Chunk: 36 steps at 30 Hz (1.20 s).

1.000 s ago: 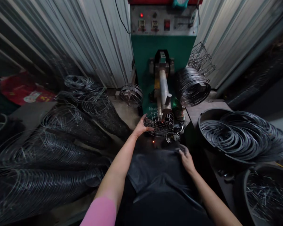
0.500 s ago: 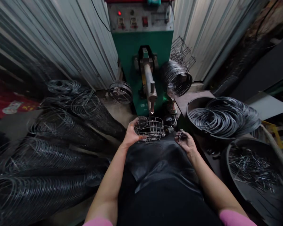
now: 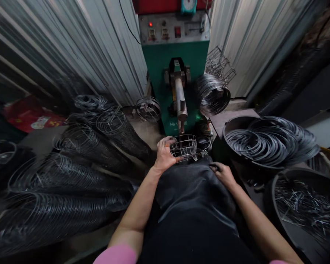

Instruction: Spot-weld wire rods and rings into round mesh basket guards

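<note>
A small round wire basket (image 3: 185, 147) is gripped along its left side by my left hand (image 3: 165, 153), thumb low and fingers over the rim. It sits tilted beneath the electrode tip of a spot welder (image 3: 180, 99); I cannot tell whether the tip touches the wire. Over the dark apron (image 3: 191, 183), to the right of the basket, my right hand (image 3: 221, 171) is closed with its fingers curled in. The short wire pieces seen in it a moment before are hidden by the fingers now.
Stacks of wire rings (image 3: 60, 205) lie along the left. On the right stand a tub of wire rings (image 3: 264, 143) and a tub of short wire rods (image 3: 305, 205). Wire coils (image 3: 213, 95) hang beside the green machine (image 3: 156, 58).
My right hand has turned over and its fingers have closed around the short wire pieces. The glow at the electrode tip is gone. The whole view has shifted slightly.
</note>
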Motion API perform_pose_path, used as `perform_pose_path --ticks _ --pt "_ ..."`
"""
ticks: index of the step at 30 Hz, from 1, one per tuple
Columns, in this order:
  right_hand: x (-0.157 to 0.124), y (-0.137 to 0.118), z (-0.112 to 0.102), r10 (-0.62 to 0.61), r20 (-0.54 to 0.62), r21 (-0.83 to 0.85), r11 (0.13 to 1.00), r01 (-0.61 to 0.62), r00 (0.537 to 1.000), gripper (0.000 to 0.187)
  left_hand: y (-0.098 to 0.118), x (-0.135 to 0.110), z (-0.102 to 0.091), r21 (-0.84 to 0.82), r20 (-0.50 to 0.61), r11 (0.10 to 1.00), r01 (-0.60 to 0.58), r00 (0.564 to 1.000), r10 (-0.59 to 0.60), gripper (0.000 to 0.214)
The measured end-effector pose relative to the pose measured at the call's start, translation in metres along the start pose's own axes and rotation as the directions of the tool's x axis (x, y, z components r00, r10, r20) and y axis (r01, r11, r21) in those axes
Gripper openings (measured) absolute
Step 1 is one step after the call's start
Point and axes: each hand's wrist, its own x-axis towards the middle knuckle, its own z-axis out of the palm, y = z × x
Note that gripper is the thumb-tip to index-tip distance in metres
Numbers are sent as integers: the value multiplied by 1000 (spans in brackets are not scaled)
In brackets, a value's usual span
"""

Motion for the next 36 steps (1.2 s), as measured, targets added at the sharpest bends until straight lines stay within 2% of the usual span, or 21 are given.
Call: perform_pose_path --ticks 3,5,8,10,13,16,18,21,27,31,36 --pt "30 -56 -18 -90 189 -89 990 109 978 22 8 1 4 43 94 999 -22 995 18 70" --pt "50 -86 -22 -66 298 -182 975 125 952 21 14 1 7 68 154 997 -41 988 31 69" --pt "68 -107 -13 -19 312 -289 950 114 950 18 20 1 9 71 197 995 -66 979 50 70" --pt "70 -107 -1 -29 234 -278 956 95 972 18 22 1 10 63 204 996 -70 977 56 70" --pt "65 -100 13 -100 143 -131 984 119 985 16 20 0 10 47 194 998 -52 980 42 70" --pt "60 -93 16 -212 190 43 977 208 959 16 15 -1 10 13 153 999 -34 988 32 72" --pt "59 -90 14 -277 240 92 961 262 930 18 10 -2 11 -12 129 1000 -28 991 30 73" --pt "61 -89 14 -333 247 86 943 321 910 19 7 -2 14 -39 108 999 -9 994 14 72" --pt "60 -86 26 -258 123 -71 961 267 958 24 10 0 15 -13 103 1000 -12 995 14 69" --pt "60 -87 24 -264 192 12 964 266 945 24 8 -2 15 -30 116 1000 7 993 -4 70" --pt "65 -92 10 -347 326 65 936 345 879 23 -3 -3 19 -128 82 991 23 997 -13 72"
